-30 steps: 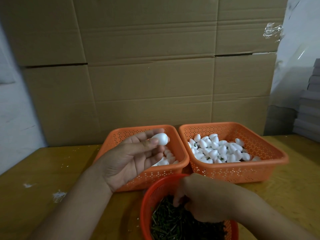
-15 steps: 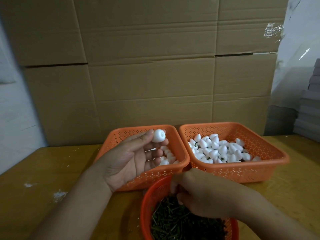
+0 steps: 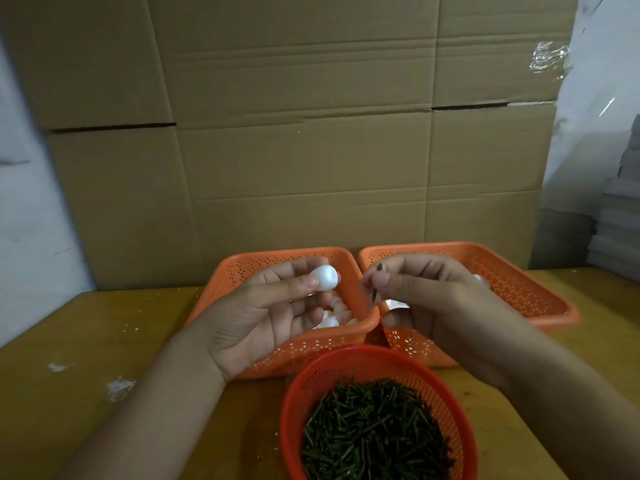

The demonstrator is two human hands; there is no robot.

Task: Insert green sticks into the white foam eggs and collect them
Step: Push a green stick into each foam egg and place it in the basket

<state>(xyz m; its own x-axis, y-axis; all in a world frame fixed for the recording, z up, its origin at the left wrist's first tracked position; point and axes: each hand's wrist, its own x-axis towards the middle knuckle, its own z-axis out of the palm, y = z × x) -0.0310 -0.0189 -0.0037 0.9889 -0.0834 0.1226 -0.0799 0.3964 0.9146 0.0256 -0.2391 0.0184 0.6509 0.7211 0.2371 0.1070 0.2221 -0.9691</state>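
The left hand (image 3: 263,320) occupies the centre-left of the frame, palm turned upward, and its grip is closed on a white foam egg (image 3: 325,277) pinched between the thumb and the fingertips. The egg sits above the left orange basket (image 3: 242,271), which contains further loose foam eggs (image 3: 334,315) visible below the fingers. The right hand (image 3: 433,306) occupies the centre-right of the frame, near the left hand but apart from it. Its grip is closed on a green stick (image 3: 378,282) held between the thumb and forefinger; the stick stands roughly upright, with its dark upper end showing above the fingers and its lower end showing below the thumb. The stick and the held egg are near each other and not touching. The right orange basket (image 3: 519,282) lies behind the right hand, touching the left basket; its contents are mostly hidden by the hand. A round red basket (image 3: 298,410) at the lower centre of the frame holds a heap of green sticks (image 3: 374,431). All three baskets rest on the wooden worktop (image 3: 69,341), with flattened cardboard (image 3: 294,133) standing behind them
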